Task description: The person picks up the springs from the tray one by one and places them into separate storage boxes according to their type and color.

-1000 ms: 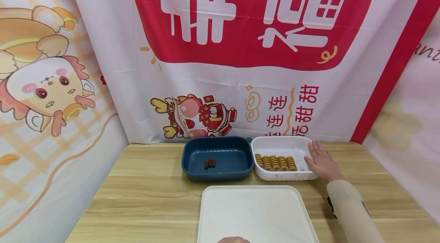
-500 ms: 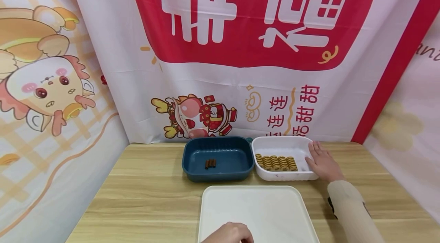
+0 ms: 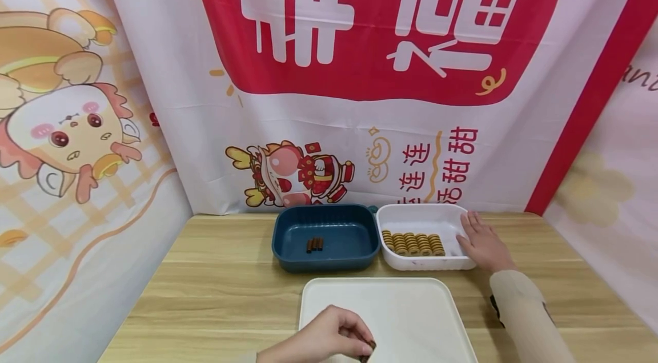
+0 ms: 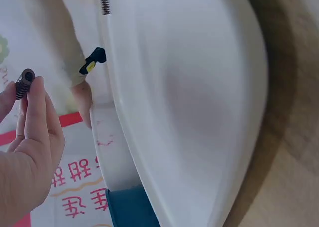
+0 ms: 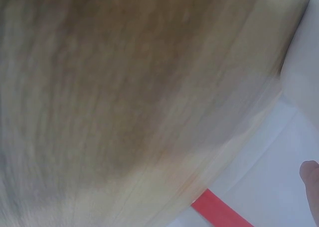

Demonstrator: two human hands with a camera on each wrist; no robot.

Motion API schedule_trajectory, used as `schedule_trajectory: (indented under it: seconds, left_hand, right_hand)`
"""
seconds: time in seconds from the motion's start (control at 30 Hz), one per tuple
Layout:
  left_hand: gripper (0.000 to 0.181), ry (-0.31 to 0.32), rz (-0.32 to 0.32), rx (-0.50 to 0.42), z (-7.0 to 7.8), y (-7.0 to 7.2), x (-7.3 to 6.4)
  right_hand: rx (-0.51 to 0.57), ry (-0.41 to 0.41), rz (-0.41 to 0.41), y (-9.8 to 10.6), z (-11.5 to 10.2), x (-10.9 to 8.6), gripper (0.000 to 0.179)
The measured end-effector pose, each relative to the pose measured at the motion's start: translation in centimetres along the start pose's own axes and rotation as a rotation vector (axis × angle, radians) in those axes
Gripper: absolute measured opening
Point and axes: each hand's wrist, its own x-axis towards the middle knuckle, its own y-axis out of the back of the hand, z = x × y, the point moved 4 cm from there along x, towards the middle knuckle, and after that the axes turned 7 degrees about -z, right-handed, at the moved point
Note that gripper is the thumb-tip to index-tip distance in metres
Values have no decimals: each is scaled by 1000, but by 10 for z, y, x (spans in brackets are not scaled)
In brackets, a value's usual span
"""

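My left hand (image 3: 329, 337) is over the front of the cream tray (image 3: 380, 300), pinching a small dark coil spring (image 4: 25, 83) between thumb and fingertips. Seen from the left wrist, the spring is ribbed with a hollow end. A similar dark coil (image 4: 105, 5) lies by the tray's edge in that view. My right hand (image 3: 485, 243) rests on the right rim of the white box (image 3: 426, 263), its fingers extended. Inside that box, at the left, are several rows of striped gold-and-dark coil-like pieces (image 3: 411, 243).
Left of the white box stands a dark blue box (image 3: 324, 265) with a few short brown cylinders (image 3: 315, 245) in it. Both boxes stand behind the tray on the wooden table (image 3: 221, 289). A printed cloth (image 3: 360, 117) hangs along the table's back edge.
My left hand has come up from the bottom edge of the head view, forward over the tray, and the coil spring in it now shows. The right hand stays on the white box.
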Motion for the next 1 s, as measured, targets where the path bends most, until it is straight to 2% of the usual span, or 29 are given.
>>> schedule_trajectory:
  seconds: [0.17, 0.33, 0.47, 0.67, 1.0]
  left_hand:
    - [23, 58, 51, -197, 2, 6, -2]
    - [20, 67, 95, -328, 6, 16, -1]
    - [18, 62, 107, -379, 8, 23, 0]
    - [14, 40, 73, -469, 11, 30, 4]
    - [14, 44, 131, -500, 14, 33, 7]
  right_hand:
    - [3, -8, -2, 0, 0, 0, 64]
    - [8, -3, -1, -1, 1, 1, 64]
    - [5, -6, 0, -2, 2, 1, 65]
    - [5, -21, -12, -3, 2, 2, 65]
    - [12, -36, -20, 1, -2, 0, 65]
